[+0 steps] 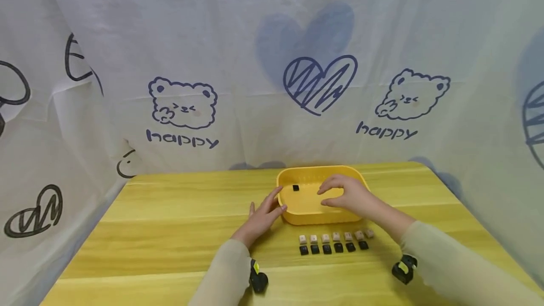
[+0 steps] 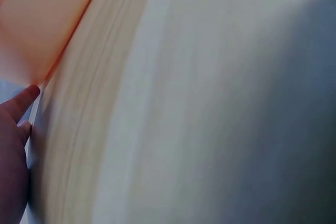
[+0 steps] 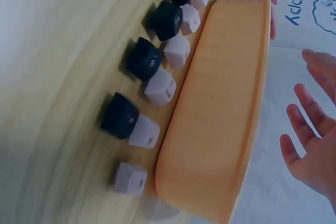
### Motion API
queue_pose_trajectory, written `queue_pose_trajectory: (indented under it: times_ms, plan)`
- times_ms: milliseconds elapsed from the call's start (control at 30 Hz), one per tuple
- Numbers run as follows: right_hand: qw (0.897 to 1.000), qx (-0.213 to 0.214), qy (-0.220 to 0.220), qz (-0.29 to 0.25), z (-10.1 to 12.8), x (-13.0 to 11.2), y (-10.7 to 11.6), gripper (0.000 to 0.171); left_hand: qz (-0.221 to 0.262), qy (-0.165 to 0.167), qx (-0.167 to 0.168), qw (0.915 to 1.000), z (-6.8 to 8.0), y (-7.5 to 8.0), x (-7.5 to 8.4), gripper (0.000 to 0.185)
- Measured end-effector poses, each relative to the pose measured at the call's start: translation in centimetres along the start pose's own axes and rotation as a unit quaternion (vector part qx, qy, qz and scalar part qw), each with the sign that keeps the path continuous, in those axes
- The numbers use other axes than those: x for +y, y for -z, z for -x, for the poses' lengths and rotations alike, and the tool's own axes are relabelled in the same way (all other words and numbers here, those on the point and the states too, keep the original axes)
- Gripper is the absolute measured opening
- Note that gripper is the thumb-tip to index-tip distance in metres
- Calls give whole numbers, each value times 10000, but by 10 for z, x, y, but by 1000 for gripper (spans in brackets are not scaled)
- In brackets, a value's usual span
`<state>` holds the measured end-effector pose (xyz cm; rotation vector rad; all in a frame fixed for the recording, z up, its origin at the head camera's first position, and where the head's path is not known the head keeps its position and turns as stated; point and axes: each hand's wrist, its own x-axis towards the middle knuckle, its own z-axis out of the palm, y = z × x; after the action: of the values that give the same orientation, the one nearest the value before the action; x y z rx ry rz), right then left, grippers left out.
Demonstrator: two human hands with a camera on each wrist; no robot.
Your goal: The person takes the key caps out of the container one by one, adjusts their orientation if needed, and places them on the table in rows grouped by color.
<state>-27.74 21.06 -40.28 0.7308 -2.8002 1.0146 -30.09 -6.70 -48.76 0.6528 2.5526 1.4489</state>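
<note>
A yellow plastic basket (image 1: pixel 323 219) stands toward the back of the table. One black keycap (image 1: pixel 295 187) lies inside it, near the left end. My left hand (image 1: pixel 262 218) rests its extended fingers against the basket's left side. Over the right part of the basket is my right hand (image 1: pixel 350 196), thumb and fingers apart with nothing seen between them. The right wrist view also shows that right hand (image 3: pixel 317 145) with its fingers spread. In front of the basket run a row of white keycaps (image 1: pixel 325 238) and a row of black keycaps (image 1: pixel 327 249).
The wood-grain table (image 1: pixel 178 230) stretches out on both sides of the basket. A white printed cloth (image 1: pixel 246 74) hangs behind it and along the sides. At the right end of the white row, one white keycap (image 3: pixel 130 178) has no black one beside it.
</note>
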Motion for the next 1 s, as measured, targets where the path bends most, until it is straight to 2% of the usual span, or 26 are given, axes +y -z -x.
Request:
queue_pose_trajectory:
  times_ms: [233,467,567,1000]
  plan:
    - [9995,-294,-69,-33,-27,7,-8,21,-49,-10,-82,10000,-1,0,2,62]
    - [9943,-713,-469,-645,-58,18,-25,34,-165,50,41,9998,-1,1,1,62]
    - [9917,-877,-493,-799,-68,19,-33,37,-228,22,45,9997,-1,2,-1,62]
    - [9849,-1335,-683,-869,-99,33,-47,40,-273,-51,35,9996,0,2,-2,68]
